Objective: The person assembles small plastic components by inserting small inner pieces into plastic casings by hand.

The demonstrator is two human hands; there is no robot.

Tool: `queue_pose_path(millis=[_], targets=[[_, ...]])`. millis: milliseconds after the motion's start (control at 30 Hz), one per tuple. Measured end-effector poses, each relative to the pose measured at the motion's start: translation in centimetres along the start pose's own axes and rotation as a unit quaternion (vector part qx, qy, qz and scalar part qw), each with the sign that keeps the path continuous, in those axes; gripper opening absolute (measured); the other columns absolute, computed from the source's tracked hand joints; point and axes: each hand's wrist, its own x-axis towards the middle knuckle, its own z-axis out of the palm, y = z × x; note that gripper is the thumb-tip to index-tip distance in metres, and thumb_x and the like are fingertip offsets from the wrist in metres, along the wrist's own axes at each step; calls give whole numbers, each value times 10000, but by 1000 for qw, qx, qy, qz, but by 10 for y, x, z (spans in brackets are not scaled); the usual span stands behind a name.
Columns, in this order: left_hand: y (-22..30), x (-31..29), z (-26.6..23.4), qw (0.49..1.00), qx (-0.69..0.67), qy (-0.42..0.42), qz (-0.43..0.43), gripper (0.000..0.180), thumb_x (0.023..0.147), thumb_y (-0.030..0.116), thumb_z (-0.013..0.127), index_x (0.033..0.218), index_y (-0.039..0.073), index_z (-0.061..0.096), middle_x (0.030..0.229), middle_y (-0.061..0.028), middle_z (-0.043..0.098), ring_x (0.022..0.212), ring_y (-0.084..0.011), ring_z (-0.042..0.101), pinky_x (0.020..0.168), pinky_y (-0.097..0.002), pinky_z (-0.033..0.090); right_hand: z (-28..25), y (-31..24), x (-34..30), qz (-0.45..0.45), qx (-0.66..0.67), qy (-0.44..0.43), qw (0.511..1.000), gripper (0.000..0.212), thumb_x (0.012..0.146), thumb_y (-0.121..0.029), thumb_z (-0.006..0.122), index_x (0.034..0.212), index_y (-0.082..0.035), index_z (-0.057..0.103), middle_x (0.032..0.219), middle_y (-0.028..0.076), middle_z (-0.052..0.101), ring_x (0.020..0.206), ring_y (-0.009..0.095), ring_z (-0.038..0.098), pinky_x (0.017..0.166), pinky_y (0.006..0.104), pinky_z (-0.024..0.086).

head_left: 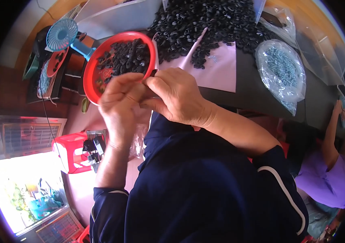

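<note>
My two hands meet over the table's near edge, beside the rim of a red basin (153,48). A small black part (154,73) pokes out at the fingertips of my right hand (177,96), which is closed in a pinch. Fingers curled, my left hand (120,97) presses up against it; whatever its fingertips grip is hidden. Inside the basin lie many small black parts (130,56). A large heap of similar black pieces (217,24) covers the far part of the table, partly on a pale pink sheet (221,73).
Right of the sheet sits a clear plastic bag (263,75) of small silvery pieces (281,67). A blue fan (62,35) stands left of the basin. Translucent bins (116,18) line the back. A red stool (71,152) is at left; a person in purple (328,180) works at right.
</note>
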Motion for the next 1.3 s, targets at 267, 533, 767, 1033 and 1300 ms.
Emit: queue_pose_path(millis=[267,533,767,1033,1300], targets=[[-15,57,-34,848,460,37,261,191,743,24,726,929,28,684,982,-113,648,932,-251,622,748,-334,511,-112,94,5,218,-335,-137,906,77,844,-143,613,897,-142,668,879,85,666,826,320,659,709,430,517],[-37,40,86,906,308,-102,272,183,701,50,745,863,28,662,866,-120,620,874,-315,597,763,-406,495,-126,143,21,208,-396,-209,869,235,826,-181,648,1056,-190,692,922,100,656,867,323,659,746,444,516],[-56,54,112,917,306,-132,218,179,706,82,747,854,19,670,801,-106,616,752,-286,621,679,-384,511,-123,156,6,166,-374,-177,895,140,758,-123,681,896,-108,660,874,91,635,836,304,653,738,435,513],[-28,68,120,971,-166,-123,-118,295,898,114,676,1076,-115,619,838,-144,667,673,-176,631,533,-257,485,-111,87,17,253,53,-42,965,131,695,-86,697,775,-23,614,762,97,649,690,248,652,624,344,500],[-29,47,105,980,-159,-57,-100,154,892,84,650,923,-66,637,775,-139,663,580,-157,610,465,-242,449,-112,73,1,234,18,-86,968,125,772,-36,727,835,8,630,764,77,673,704,148,660,647,270,513]])
